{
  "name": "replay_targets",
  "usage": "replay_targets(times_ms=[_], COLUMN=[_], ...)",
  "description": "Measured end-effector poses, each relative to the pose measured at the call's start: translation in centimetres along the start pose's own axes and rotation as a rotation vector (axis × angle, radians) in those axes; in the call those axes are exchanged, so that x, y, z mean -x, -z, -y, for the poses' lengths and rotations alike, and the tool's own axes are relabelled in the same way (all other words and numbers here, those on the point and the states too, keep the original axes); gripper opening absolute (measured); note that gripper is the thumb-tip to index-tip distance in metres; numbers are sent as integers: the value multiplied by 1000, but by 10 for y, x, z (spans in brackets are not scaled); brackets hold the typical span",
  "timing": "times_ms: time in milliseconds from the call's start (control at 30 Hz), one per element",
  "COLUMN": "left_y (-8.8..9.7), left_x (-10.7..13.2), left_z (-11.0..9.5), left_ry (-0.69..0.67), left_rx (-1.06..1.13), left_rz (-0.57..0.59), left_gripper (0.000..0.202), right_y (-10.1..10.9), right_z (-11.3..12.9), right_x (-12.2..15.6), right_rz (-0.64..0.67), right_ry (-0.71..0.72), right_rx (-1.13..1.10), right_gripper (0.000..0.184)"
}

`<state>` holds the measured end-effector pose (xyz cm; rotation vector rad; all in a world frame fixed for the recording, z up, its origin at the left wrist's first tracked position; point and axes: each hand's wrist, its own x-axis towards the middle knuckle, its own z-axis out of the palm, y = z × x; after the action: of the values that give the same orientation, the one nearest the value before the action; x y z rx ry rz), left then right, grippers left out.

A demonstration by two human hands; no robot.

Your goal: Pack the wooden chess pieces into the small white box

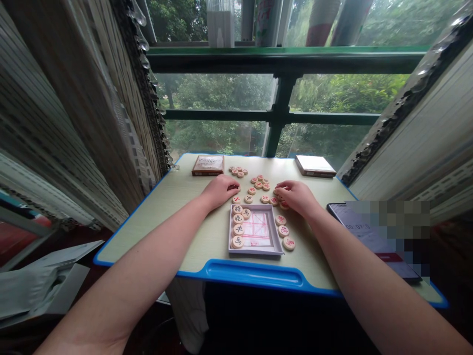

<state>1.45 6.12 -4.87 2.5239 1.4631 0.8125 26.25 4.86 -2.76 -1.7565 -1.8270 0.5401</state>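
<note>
Round wooden chess pieces [258, 185] with red and black characters lie scattered on a small blue-rimmed table [177, 217]. A shallow grey box [271, 244] in front holds several pieces along its left side, over a sheet with red grid lines. My left hand [220, 190] rests curled on the table, its fingertips at a piece left of the scatter. Fingers bent, my right hand [295, 195] pinches at pieces on the right edge of the scatter. Three pieces [284, 230] lie in a row just right of the box.
A brown box lid [208, 165] lies at the back left and a white-topped box [315, 165] at the back right. A phone [369, 236] lies on the table's right side. A window with a dark frame stands behind; blinds hang on both sides.
</note>
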Motion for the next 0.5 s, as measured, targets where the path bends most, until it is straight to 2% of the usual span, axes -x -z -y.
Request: replay_targets(times_ms=[100,167,233,333,400,500], left_y=[4,7,11,17,19,19], left_x=[1,1,3,5,7,8], left_z=[-6,-14,-24,-38,-43,-44], left_ry=[65,118,172,231,276,326], left_rx=[115,319,610,940,1027,1081], left_rz=[-73,-136,-154,-57,27,112], left_gripper=[21,28,41,56,61,64], right_y=[0,0,-2,-7,-12,-17], right_z=[2,8,15,25,29,29], right_x=[2,8,16,28,32,33], right_rz=[-80,-150,-188,-138,-101,-67], right_ry=[81,248,485,753,824,851], right_rx=[-14,-43,-71,-78,-71,-64], right_gripper=[20,19,20,23,23,17])
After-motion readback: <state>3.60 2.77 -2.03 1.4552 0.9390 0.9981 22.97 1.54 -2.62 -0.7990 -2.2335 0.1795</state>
